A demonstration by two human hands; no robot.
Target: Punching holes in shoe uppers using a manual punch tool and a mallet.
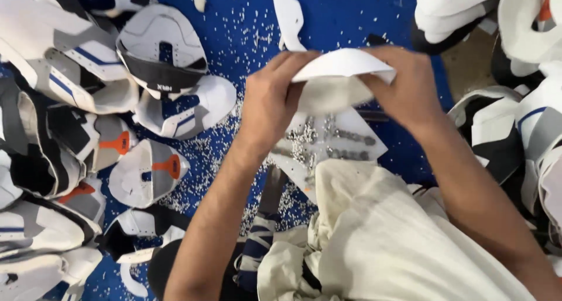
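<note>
You work over a blue surface (246, 26) strewn with small white punched bits (202, 154). Your left hand (270, 99) and right hand (404, 87) both grip a white shoe-upper piece (345, 64) between them; stacked uppers (70, 102) lie beside them.

Packages, signs, screens: none in view.

Labels: one. Small printed mark, pale lettering on a black band, on a white-and-black shoe upper (162, 67) lying on the blue worktop (351, 20), well to the left of the fingers (293, 61) and slightly above their level. Wording not recorded.
</note>
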